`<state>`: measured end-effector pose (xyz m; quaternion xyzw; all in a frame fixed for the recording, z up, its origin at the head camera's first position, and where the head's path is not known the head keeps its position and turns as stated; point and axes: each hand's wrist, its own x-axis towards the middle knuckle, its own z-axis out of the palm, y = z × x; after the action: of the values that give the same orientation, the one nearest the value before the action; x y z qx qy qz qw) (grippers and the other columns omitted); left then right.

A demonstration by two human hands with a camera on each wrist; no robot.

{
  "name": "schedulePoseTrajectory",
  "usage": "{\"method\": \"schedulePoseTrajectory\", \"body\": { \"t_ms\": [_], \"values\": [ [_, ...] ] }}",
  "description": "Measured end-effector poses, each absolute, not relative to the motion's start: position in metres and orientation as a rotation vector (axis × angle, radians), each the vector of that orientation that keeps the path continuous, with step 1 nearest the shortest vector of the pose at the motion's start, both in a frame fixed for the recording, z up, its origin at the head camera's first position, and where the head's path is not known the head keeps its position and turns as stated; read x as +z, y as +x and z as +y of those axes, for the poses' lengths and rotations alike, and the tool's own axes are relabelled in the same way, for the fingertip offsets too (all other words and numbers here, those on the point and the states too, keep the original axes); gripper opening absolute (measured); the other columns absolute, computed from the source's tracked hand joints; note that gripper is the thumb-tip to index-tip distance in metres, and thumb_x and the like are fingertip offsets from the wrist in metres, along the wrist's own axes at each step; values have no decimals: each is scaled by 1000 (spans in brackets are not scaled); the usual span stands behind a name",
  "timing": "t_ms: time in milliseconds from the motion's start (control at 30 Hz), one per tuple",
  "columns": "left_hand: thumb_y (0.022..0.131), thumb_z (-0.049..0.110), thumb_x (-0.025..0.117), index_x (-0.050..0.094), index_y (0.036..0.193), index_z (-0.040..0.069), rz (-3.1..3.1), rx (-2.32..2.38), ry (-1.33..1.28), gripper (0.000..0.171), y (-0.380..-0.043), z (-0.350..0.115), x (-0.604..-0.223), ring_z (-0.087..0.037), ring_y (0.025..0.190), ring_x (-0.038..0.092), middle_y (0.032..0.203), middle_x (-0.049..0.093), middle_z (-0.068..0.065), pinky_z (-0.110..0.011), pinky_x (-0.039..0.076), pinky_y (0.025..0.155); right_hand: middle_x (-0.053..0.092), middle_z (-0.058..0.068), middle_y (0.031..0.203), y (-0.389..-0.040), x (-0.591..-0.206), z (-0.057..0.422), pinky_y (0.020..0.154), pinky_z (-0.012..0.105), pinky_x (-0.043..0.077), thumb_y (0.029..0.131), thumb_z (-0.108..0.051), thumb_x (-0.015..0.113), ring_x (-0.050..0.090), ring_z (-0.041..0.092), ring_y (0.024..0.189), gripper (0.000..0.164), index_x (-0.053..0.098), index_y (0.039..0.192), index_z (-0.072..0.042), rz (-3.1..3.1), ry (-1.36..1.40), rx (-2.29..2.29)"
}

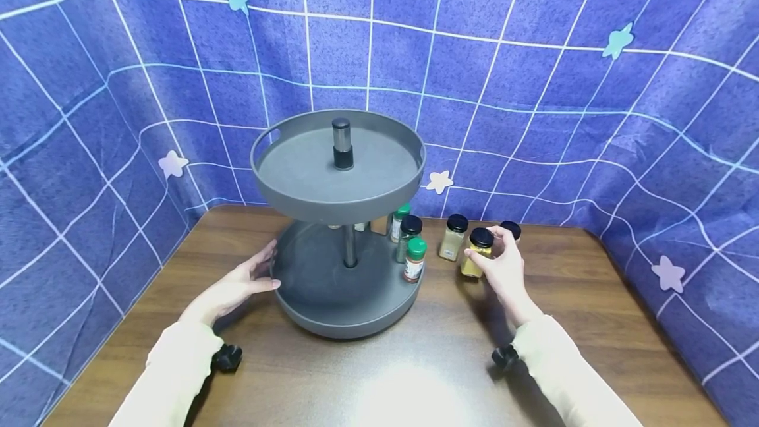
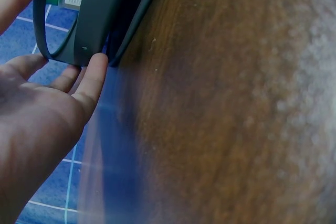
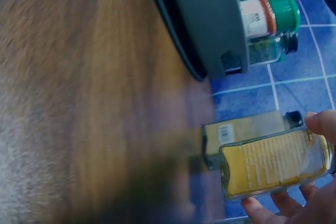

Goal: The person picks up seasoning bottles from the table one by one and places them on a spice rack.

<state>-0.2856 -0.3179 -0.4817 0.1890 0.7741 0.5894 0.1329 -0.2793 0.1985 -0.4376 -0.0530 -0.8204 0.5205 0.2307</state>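
A grey two-tier turntable [image 1: 340,331] stands on the table. My left hand [image 1: 234,288] touches the left side of its lower tray with spread, fairly straight fingers; the left wrist view shows the fingertips against the tray wall [image 2: 92,24] by a cut-out. My right hand [image 1: 504,265] pinches a square glass jar of yellow spice [image 1: 474,265] with a black lid, between thumb and fingers. Just left of it stands a similar jar with paler contents [image 1: 452,242]. Another black-lidded jar [image 1: 511,229] is mostly hidden behind the right hand.
On the lower tray's right side sit a green-capped spice bottle [image 1: 415,262], a black-lidded jar [image 1: 409,236] and another green-capped bottle [image 1: 400,219]. More containers at the back are partly hidden by the upper tray [image 1: 296,180]. A blue patterned cloth [image 1: 504,84] hangs behind the wooden table [image 1: 308,374].
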Motion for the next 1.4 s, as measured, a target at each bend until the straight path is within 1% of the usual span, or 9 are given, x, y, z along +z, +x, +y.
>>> {"method": "schedulePoseTrajectory", "body": {
  "t_ms": [100, 233, 333, 633, 933, 1100, 1233, 1300, 1400],
  "values": [
    [88, 13, 65, 2, 153, 18, 2257, 1695, 552, 91, -285, -318, -481, -42, 141, 9, 158, 1, -17, -25, 33, 102, 63, 10, 104, -277, -430, 196, 73, 13, 43, 70, -11, 82, 55, 14, 88, 57, 52, 118, -12, -2271, -127, 1448],
    [88, 14, 65, 2, 153, 18, 2255, 1692, 558, 91, -285, -317, -480, -43, 141, 8, 158, 1, -18, -51, 22, 107, 60, 10, 104, -275, -421, 193, 73, 12, 45, 71, -8, 81, 54, 13, 88, 56, 51, 119, -11, -2258, -96, 1536],
    [88, 14, 65, 2, 153, 18, 2253, 1696, 555, 91, -286, -317, -481, -43, 141, 8, 158, 1, -18, -56, 17, 106, 59, 14, 106, -267, -408, 189, 73, 11, 46, 73, -5, 79, 55, 16, 91, 57, 50, 122, -6, -2262, -56, 1589],
    [88, 14, 66, 3, 153, 19, 2244, 1712, 540, 91, -286, -318, -483, -43, 141, 8, 158, 2, -18, -56, 17, 106, 58, 15, 112, -265, -396, 187, 78, 11, 45, 75, -4, 77, 56, 17, 96, 58, 48, 125, -4, -2280, -3, 1585],
    [88, 15, 66, 3, 153, 19, 2258, 1697, 539, 91, -284, -318, -482, -42, 141, 10, 158, 2, -17, -52, 22, 106, 55, 5, 102, -264, -388, 182, 76, 14, 49, 71, -2, 80, 60, 8, 83, 58, 51, 122, -5, -2191, 57, 1649],
    [88, 15, 66, 3, 153, 20, 2260, 1695, 541, 90, -284, -318, -481, -42, 141, 10, 158, 2, -17, -28, 33, 103, 58, 10, 106, -250, -369, 173, 79, 14, 48, 72, 0, 79, 61, 16, 88, 57, 51, 122, -2, -2226, 58, 1650],
    [88, 14, 66, 3, 153, 19, 2244, 1712, 551, 91, -284, -317, -482, -42, 141, 9, 158, 2, -17, -13, 35, 94, 60, 17, 109, -236, -351, 163, 80, 17, 46, 73, 2, 77, 59, 21, 91, 55, 50, 122, 2, -2260, 61, 1607],
    [88, 13, 66, 3, 153, 19, 2244, 1714, 551, 91, -284, -317, -481, -42, 141, 10, 158, 2, -18, -17, 35, 97, 61, 18, 109, -233, -347, 160, 80, 18, 46, 73, 2, 76, 58, 20, 92, 55, 51, 122, 2, -2269, 68, 1593],
    [88, 14, 66, 3, 153, 19, 2252, 1707, 546, 91, -285, -317, -481, -42, 141, 10, 158, 2, -18, -33, 32, 104, 62, 19, 109, -232, -344, 157, 80, 18, 46, 73, 2, 76, 58, 14, 92, 54, 51, 121, 2, -2263, 106, 1597]
  ]
}}
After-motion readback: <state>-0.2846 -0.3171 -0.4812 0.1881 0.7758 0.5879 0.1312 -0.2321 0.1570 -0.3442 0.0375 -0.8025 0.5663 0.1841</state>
